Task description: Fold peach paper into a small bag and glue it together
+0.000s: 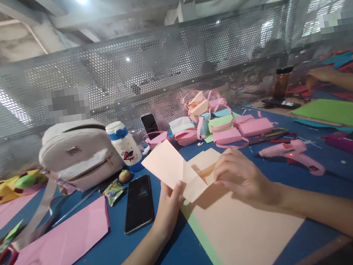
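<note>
My left hand (168, 204) pinches the lower edge of a folded peach paper piece (172, 168), holding it tilted above the blue table (169, 262). My right hand (241, 176) is closed on the same piece from the right, fingers pressed at its inner fold. Under both hands lies a large peach sheet (244, 233) with a green sheet's edge (204, 243) showing along its left side.
A black phone (138, 203) lies left of my left hand. A white backpack (77, 156), a bottle (124, 145), pink sheets (57, 247), paper boxes (225, 127) and a pink glue gun (294, 154) sit around. Another person's arm (341, 79) rests at far right.
</note>
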